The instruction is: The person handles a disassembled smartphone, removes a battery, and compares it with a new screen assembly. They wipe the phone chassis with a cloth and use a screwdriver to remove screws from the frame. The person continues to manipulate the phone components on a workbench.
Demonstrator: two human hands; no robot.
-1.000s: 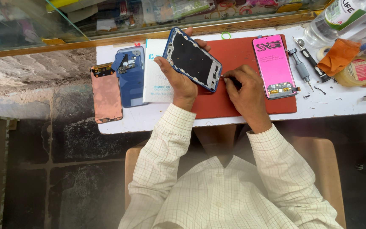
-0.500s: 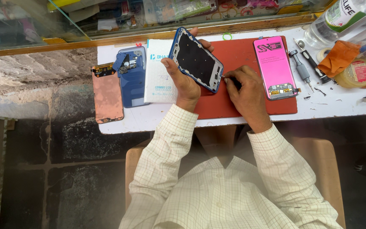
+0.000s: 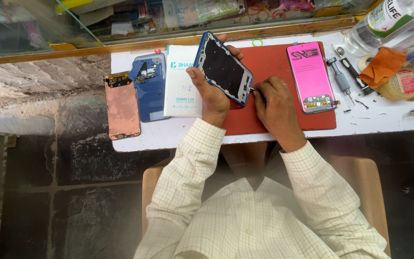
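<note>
The left hand [image 3: 210, 93] grips a blue phone frame [image 3: 224, 67] and holds it tilted above the red work mat [image 3: 283, 120]; the thumb lies on the near edge and the fingers [image 3: 224, 39] wrap behind the far side. The right hand [image 3: 275, 105] rests on the mat just beside the lower right corner of the frame. Its fingers are closed around a thin metal tool [image 3: 252, 89], and the tip of the tool touches the edge of the frame.

On the mat, to the right, lies a phone screen with a pink film [image 3: 311, 76], flat and apart from the hands. A white box [image 3: 182, 81] lies just left of the left hand, partly under the frame. Further left on the white desk [image 3: 178, 136] are a blue back cover [image 3: 148, 86] and a copper-coloured plate [image 3: 122, 105]. At the right end of the desk are a screwdriver [image 3: 340, 79], an orange cloth [image 3: 378, 64], a roll of tape [image 3: 401, 84] and a clear plastic bottle [image 3: 382, 21].
</note>
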